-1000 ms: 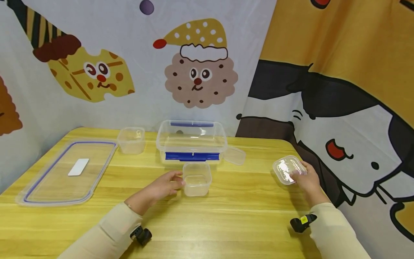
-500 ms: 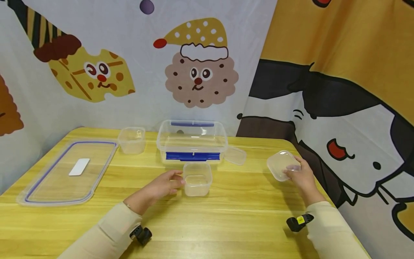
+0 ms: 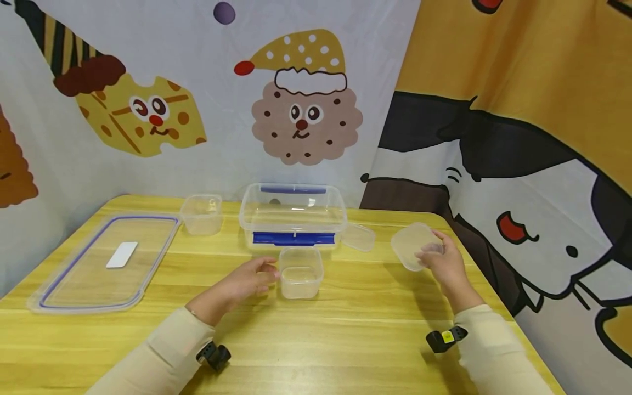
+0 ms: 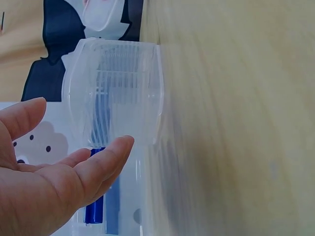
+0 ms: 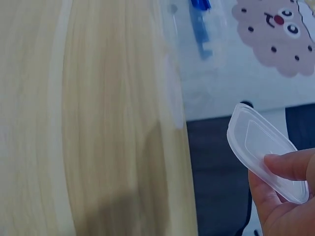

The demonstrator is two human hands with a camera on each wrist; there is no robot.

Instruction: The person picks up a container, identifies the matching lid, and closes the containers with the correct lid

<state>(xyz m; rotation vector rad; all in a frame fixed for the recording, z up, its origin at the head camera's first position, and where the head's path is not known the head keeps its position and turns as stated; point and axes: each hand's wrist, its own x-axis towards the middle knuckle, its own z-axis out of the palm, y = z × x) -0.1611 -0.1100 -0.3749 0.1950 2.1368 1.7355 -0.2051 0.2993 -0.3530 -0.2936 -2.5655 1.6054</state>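
A small clear plastic lid [image 3: 412, 246] is pinched between the thumb and fingers of my right hand [image 3: 446, 266], held tilted above the table's right side. In the right wrist view the thumb lies on the face of this lid [image 5: 261, 142]. My left hand [image 3: 247, 282] has its fingers loosely extended, fingertips right at the left wall of a small clear container [image 3: 301, 277]. That container stands upright and uncovered at the middle of the table. From the left wrist, the fingers reach toward the container [image 4: 115, 88] with nothing held in them.
Behind the container is a large clear box [image 3: 293, 211] with blue clips. A second small lid [image 3: 359, 237] lies beside it on the right. A second small container [image 3: 201, 215] stands at the back left, near a large blue-edged lid [image 3: 99, 274] lying flat. A patterned curtain [image 3: 207, 109] backs the table.
My right hand has moved left with the small lid, and the lid has turned to a different tilt. The left hand and the container have stayed nearly where they were.
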